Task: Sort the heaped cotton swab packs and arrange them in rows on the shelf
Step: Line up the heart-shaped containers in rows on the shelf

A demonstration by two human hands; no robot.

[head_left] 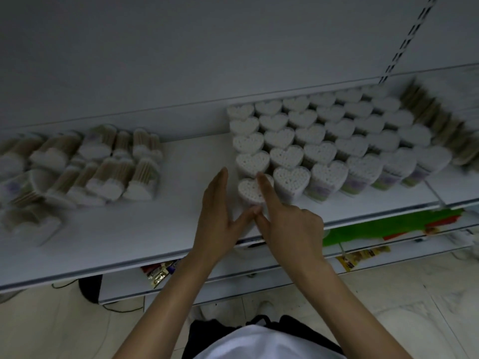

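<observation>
Heart-shaped cotton swab packs stand upright in neat rows (324, 136) on the right half of the white shelf (129, 229). The nearest pack (250, 189) stands at the front left corner of the rows. My left hand (220, 216) lies flat against its left side with straight fingers. My right hand (287, 221) touches its top and right side with the index finger stretched out. Both thumbs meet at the pack's near side. A loose heap of tipped-over packs (85, 164) lies on the left of the shelf.
A bare strip of shelf separates the heap from the rows. Further packs lie on their sides at the far right (435, 117). Below the shelf edge, a lower shelf holds colourful packets (388, 229). The grey back panel rises behind.
</observation>
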